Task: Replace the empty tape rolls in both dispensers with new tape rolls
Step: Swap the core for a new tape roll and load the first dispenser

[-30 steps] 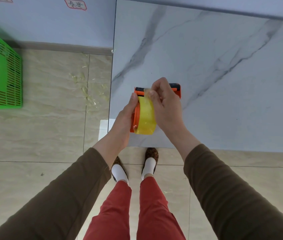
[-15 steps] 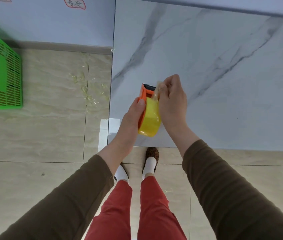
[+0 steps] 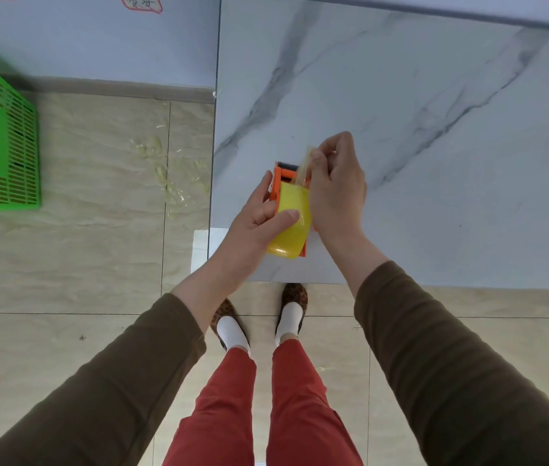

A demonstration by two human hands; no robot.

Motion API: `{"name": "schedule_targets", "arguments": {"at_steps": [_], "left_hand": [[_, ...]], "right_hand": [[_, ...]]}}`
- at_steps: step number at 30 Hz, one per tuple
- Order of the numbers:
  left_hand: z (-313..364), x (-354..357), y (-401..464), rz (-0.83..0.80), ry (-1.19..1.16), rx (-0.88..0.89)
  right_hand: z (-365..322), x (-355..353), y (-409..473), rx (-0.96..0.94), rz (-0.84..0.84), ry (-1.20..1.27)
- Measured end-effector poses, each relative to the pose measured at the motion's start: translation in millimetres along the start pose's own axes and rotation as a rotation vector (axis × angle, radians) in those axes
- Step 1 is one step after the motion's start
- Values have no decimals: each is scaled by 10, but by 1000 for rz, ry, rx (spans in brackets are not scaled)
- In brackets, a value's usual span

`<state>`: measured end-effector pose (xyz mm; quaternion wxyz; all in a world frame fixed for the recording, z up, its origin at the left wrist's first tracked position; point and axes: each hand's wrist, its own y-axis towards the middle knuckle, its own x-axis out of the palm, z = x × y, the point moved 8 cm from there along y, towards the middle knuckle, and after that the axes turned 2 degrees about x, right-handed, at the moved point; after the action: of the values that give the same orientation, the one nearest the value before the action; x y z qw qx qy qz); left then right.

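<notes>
Wide bare marble tabletop [image 3: 434,95] lies right of and beyond the dispenser [image 3: 281,178] (green basket [image 3: 4,146] stands well left).

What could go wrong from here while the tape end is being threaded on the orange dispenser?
1. The right hand pinches the clear tape end beside the serrated blade; a slip could nick the fingers.
2. The loose end may stick to itself.
3. The left hand holds the orange dispenser and yellow tape roll at the marble table's edge; it could drop.

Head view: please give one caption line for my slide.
Left hand holds an orange tape dispenser with a yellow roll; right hand pinches the tape end.
</notes>
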<state>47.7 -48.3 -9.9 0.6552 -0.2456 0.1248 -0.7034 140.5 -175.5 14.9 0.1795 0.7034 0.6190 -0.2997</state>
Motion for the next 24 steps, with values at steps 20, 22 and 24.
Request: {"name": "schedule_targets", "arguments": {"at_steps": [20, 22, 24], "left_hand": [[-273, 52, -141, -32, -92, -142], [-255, 23, -151, -17, -90, -136], [-239, 14, -161, -24, -75, -124]], "right_hand": [[158, -116, 357, 173, -61, -87], [208, -164, 393, 205, -41, -98], [283, -207, 404, 257, -25, -80]]}}
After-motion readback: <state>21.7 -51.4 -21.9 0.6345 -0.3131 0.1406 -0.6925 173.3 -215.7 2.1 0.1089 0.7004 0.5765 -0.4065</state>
